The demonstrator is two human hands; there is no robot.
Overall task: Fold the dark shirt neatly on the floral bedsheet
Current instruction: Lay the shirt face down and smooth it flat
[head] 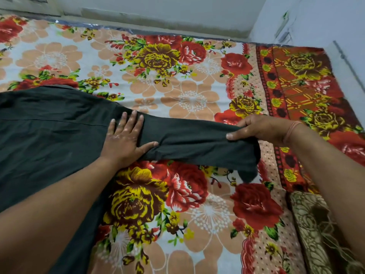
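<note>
**Sleeve stretched out, shoulder pinned**

The dark shirt (49, 135) lies spread on the floral bedsheet (177, 194), its body filling the left side of the view and one long sleeve (197, 143) reaching out to the right. The cloth looks thin, soft and limp: it sags between the two hands, and the cuff end droops in a loose fold toward the sheet. It should weigh little and take a crease easily, but it will also slide and bunch unless it is held flat.

The left hand (124, 137) rests open, palm down with fingers splayed, pressing the shirt where the sleeve meets the shoulder. The right hand (256, 129) is closed on the sleeve near the cuff, thumb on top, lifting it slightly clear of the bed.

The cuff end seems the sensible place to grip, with the shoulder seam as the hinge for bringing the sleeve across the body.

Beyond the bedsheet's red patterned border, a brownish patterned cloth (312, 224) lies at the lower right, and a pale wall (158, 14) runs along the far edge.
</note>
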